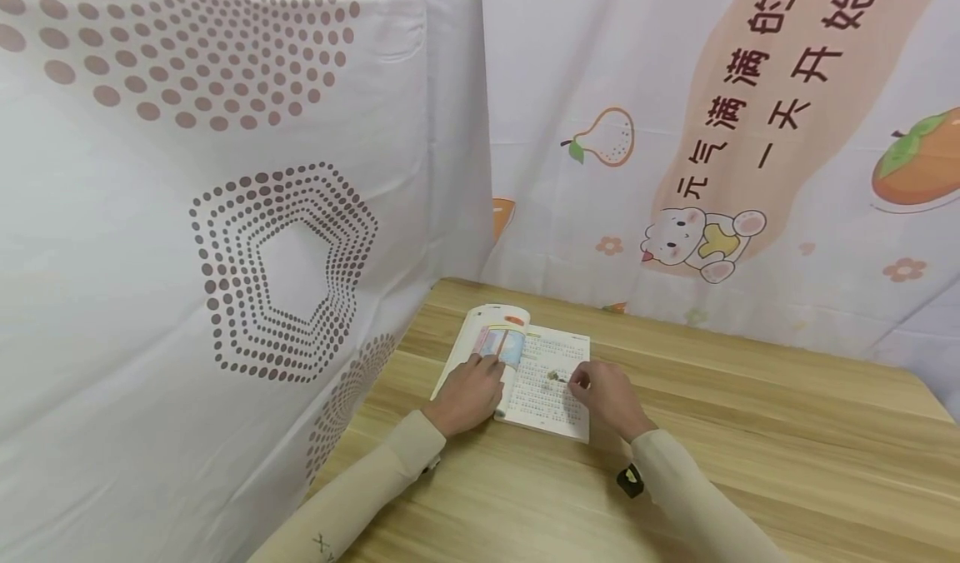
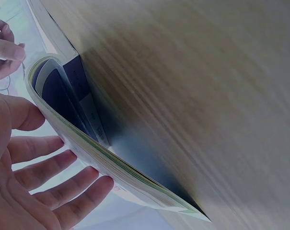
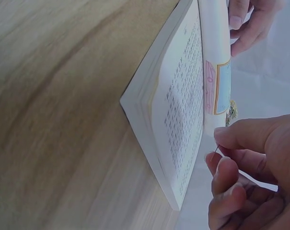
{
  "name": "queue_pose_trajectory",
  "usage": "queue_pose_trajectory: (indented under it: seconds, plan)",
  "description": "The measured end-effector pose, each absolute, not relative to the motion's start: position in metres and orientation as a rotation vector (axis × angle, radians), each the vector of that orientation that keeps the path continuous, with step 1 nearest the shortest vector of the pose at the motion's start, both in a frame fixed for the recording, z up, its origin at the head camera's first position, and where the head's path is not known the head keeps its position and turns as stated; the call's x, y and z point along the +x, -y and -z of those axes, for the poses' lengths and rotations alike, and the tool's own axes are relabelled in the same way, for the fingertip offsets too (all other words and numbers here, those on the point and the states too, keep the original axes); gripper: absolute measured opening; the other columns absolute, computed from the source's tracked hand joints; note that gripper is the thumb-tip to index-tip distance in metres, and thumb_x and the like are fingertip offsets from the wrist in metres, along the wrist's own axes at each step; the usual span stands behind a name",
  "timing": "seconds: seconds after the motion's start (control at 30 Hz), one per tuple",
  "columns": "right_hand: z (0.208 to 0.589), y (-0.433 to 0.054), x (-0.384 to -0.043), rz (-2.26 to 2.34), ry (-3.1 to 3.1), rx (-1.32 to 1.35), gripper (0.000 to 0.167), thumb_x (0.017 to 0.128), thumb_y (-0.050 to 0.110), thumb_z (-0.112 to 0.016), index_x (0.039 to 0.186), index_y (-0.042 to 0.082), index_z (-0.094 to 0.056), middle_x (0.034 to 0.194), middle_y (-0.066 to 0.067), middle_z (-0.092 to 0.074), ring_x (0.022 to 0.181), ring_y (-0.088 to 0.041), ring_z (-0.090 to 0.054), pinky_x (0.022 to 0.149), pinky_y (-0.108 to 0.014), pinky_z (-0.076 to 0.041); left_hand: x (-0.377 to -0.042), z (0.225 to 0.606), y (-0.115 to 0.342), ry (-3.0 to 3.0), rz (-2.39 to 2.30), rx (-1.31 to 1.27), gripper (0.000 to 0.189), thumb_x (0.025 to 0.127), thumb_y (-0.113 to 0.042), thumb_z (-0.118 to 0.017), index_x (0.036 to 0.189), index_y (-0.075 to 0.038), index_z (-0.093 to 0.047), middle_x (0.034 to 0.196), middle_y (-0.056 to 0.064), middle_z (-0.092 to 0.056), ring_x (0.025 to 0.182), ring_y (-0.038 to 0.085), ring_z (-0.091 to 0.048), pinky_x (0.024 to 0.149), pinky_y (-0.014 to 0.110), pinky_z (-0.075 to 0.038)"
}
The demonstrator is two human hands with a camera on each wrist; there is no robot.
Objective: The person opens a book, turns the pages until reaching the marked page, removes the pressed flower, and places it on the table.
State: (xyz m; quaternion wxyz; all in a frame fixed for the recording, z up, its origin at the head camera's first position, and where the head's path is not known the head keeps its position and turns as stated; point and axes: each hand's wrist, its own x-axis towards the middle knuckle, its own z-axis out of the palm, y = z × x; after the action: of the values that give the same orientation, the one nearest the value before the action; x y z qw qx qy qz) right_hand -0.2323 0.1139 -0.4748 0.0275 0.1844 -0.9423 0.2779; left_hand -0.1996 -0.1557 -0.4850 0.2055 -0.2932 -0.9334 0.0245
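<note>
An open book [image 1: 551, 388] lies on the table, its left pages curving up from the spine. My left hand [image 1: 468, 392] rests on those left pages [image 2: 135, 177], fingers extended and spread across the paper. Over the printed right page, my right hand [image 1: 606, 392] pinches a thin, wire-like strand between thumb and fingertips. Beyond those fingers is a small green-and-yellow ornament [image 1: 555, 376], also visible as a speckled piece [image 3: 232, 111] in the right wrist view. It seems joined to the strand; its exact kind is too small to tell.
The wooden table [image 1: 750, 413] extends to the right and in front of the book. A dotted white curtain [image 1: 300, 271] hangs close along the left side. Behind the table hangs another curtain [image 1: 600, 213] with fruit drawings and lettering.
</note>
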Motion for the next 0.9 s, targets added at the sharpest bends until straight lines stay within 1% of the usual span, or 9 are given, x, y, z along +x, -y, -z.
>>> queue_pose_trajectory:
  seconds: [0.27, 0.4, 0.67, 0.9]
  plan:
    - [0.472, -0.118, -0.231, -0.840, 2.899, 0.572, 0.006, 0.089, 0.008, -0.078, 0.084, 0.009, -0.075, 0.080, 0.001, -0.068, 0.072, -0.014, -0.059, 0.068, -0.034, -0.051, -0.201, 0.486, 0.156, 2.597, -0.074, -0.826, 0.029, 0.100, -0.022, -0.063, 0.117, 0.000, -0.072, 0.111, 0.012, -0.069, 0.087, 0.021, -0.062, 0.068, 0.026, -0.056]
    - [0.471, -0.121, -0.229, -0.849, 2.900, 0.571, 0.006, 0.089, 0.008, -0.077, 0.084, 0.009, -0.075, 0.080, 0.001, -0.068, 0.073, -0.014, -0.060, 0.068, -0.034, -0.052, -0.200, 0.484, 0.156, 2.595, -0.064, -0.824, 0.029, 0.100, -0.021, -0.064, 0.117, 0.000, -0.072, 0.112, 0.012, -0.070, 0.087, 0.022, -0.063, 0.066, 0.026, -0.056]
    - [0.470, -0.126, -0.228, -0.856, 2.905, 0.546, 0.006, 0.090, 0.008, -0.076, 0.084, 0.009, -0.075, 0.080, 0.000, -0.069, 0.072, -0.014, -0.060, 0.067, -0.035, -0.052, -0.200, 0.483, 0.156, 2.617, -0.062, -0.819, 0.029, 0.100, -0.021, -0.064, 0.119, 0.001, -0.071, 0.117, 0.013, -0.070, 0.092, 0.023, -0.064, 0.069, 0.027, -0.058]
    - [0.471, -0.131, -0.229, -0.805, 2.869, 0.564, 0.007, 0.090, 0.006, -0.073, 0.083, 0.008, -0.075, 0.078, 0.000, -0.068, 0.071, -0.014, -0.059, 0.066, -0.035, -0.052, -0.202, 0.487, 0.159, 2.615, -0.053, -0.816, 0.032, 0.101, -0.023, -0.062, 0.121, 0.000, -0.071, 0.117, 0.013, -0.069, 0.092, 0.023, -0.065, 0.068, 0.028, -0.057]
